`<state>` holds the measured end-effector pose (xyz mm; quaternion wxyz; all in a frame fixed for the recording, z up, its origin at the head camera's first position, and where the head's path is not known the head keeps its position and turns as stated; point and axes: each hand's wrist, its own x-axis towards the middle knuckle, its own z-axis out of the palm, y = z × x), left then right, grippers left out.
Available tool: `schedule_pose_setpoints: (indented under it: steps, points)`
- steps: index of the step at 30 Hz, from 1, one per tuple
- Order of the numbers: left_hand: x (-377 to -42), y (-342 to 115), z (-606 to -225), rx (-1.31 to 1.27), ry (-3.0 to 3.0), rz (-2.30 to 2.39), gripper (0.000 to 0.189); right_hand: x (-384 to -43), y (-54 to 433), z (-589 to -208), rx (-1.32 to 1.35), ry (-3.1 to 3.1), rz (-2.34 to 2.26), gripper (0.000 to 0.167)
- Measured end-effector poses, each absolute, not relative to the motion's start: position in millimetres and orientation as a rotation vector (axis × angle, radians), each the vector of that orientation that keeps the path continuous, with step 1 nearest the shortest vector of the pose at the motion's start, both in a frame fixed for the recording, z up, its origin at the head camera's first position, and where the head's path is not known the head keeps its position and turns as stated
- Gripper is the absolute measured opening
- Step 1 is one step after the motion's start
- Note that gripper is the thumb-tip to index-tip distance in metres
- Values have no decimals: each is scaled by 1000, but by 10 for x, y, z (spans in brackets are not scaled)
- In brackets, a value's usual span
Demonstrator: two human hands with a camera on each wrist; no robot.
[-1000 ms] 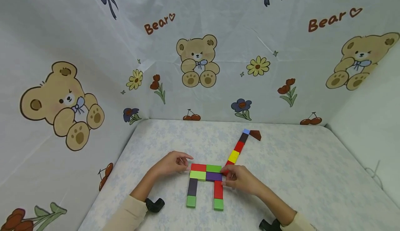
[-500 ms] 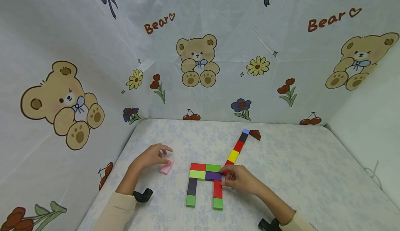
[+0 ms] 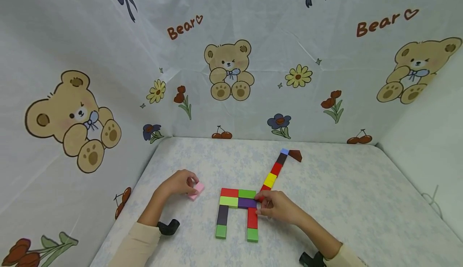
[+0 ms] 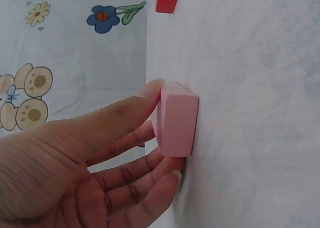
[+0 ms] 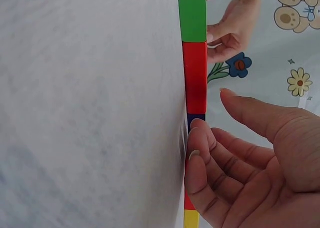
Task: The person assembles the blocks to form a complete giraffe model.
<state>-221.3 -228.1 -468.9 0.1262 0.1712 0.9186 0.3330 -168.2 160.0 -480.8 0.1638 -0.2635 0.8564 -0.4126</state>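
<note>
My left hand (image 3: 179,182) pinches a pink block (image 4: 180,125) between thumb and fingers, low over or on the tabletop; whether it touches cannot be told. To its right, flat coloured blocks lie joined in the shape of a long-necked animal. Red, green, lime and purple blocks (image 3: 247,203) form its body. A dark block (image 3: 222,215) and a red block (image 3: 252,219), each ending in green, are its legs. My right hand (image 3: 280,208) is at the body's right end, where the neck begins. Its fingertips (image 5: 196,170) touch the blocks' side, and the thumb stands apart.
The slanted neck holds a yellow block (image 3: 269,180) among red and dark ones, topped by a light blue block (image 3: 284,151) and a brown angled block (image 3: 296,155). A bear-printed sheet (image 3: 267,18) hangs behind the pale table (image 3: 343,194).
My left hand has moved left from the body's left end to the pink block and now pinches it, turning it slightly and shifting it right. My right hand stays in place.
</note>
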Motion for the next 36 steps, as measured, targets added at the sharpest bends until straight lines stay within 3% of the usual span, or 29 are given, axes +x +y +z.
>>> schedule_pose_setpoints:
  steps: [12, 36]
  points:
    - [-2202, -2257, -4713, 542, 2649, 915, 41, -1694, 1603, -4836, -734, 2425, -1179, 43]
    - [-2237, -2175, -4758, 738, 2525, 968, 45, -1687, 1622, -4851, -764, 2433, -1194, 42]
